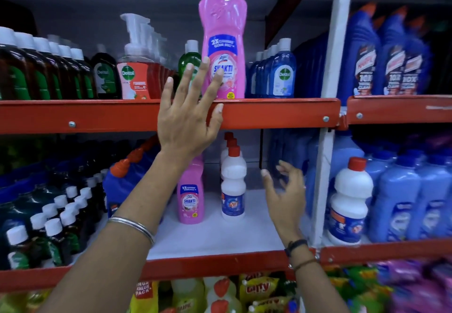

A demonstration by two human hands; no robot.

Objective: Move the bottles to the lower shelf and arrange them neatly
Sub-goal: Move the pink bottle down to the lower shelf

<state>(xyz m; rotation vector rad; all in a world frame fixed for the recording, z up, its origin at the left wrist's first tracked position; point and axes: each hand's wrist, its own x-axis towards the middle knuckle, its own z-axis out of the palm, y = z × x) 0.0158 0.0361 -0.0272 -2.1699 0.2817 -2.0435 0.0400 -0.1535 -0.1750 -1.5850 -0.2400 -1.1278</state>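
While the tall pink bottle (222,41) stands upright at the front edge of the upper shelf (269,113), the left hand (189,114) is raised in front of it with all fingers spread wide and nothing gripped. Fingertips of that hand are seen over the bottle's label and over the shelf's red lip, though actual contact cannot be told. Below the pink bottle, on the lower shelf (215,239), a second pink bottle (190,195) is set upright, and just right of it a row of white bottles (233,180) with red caps is lined up front to back. Lower and to the right of the tall pink bottle, the right hand (285,191) is held over the lower shelf, fingers loosely curled and apart, holding nothing.
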